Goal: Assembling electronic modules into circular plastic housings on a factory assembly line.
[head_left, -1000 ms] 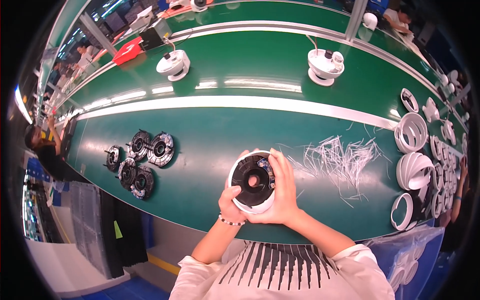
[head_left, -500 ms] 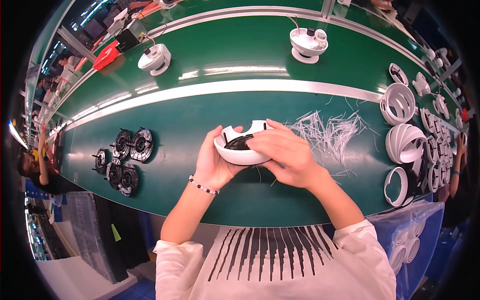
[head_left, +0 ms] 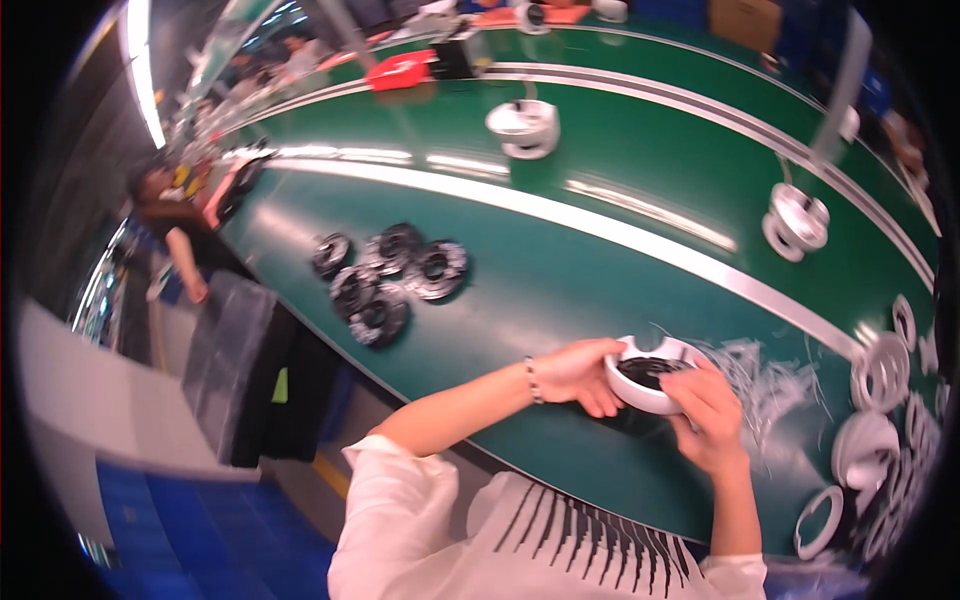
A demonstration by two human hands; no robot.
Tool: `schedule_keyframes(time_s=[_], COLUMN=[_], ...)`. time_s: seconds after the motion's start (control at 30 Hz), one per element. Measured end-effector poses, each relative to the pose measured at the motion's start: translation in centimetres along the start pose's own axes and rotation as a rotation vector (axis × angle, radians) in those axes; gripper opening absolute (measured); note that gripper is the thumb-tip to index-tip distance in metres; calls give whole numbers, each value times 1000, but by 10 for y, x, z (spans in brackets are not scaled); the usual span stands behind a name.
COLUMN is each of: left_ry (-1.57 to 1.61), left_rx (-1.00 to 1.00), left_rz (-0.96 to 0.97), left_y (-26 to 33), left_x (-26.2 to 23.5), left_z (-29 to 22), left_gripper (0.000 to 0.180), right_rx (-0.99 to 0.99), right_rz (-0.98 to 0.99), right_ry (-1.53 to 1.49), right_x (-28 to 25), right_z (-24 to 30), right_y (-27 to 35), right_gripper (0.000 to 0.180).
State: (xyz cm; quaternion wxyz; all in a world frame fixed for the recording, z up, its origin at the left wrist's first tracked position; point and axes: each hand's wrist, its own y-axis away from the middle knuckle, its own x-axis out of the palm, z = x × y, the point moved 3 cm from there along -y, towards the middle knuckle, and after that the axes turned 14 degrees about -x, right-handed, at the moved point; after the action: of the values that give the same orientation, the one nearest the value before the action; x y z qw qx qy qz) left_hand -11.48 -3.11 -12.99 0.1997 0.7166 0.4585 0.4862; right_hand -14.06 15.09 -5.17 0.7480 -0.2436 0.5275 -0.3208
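Green tabletop [head_left: 560, 300] of an assembly line | white round housing [head_left: 650, 375] with dark insert sat just above it, clasped between left hand [head_left: 580, 372] and right hand [head_left: 705, 410], steadied from both sides | loose white ties [head_left: 770, 380] right of hands | black ring parts [head_left: 390, 280] far left, within reach.

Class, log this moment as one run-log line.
left hand: holds white round housing | right hand: on its rim | surface: green table

A long green workbench [head_left: 560, 290] with a pale stripe — bright strip lights [head_left: 140, 70] overhead, blue floor [head_left: 200, 540] below.
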Motion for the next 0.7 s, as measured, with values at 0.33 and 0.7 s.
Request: schedule_keyframes(time_s=[0.33,0.7], left_ry=[144,-215], left_rx=[442,438], left_rz=[-46,-266], left_y=[13,40], left_x=[-1,-30], left_z=[20,33], left_gripper=[45,59], right_rx=[-29,751], right_rz=[-89,-411], right_ry=[54,1214], right_x=[28,-147], right_z=[17,20], right_y=[8,150], right_gripper=[28,31])
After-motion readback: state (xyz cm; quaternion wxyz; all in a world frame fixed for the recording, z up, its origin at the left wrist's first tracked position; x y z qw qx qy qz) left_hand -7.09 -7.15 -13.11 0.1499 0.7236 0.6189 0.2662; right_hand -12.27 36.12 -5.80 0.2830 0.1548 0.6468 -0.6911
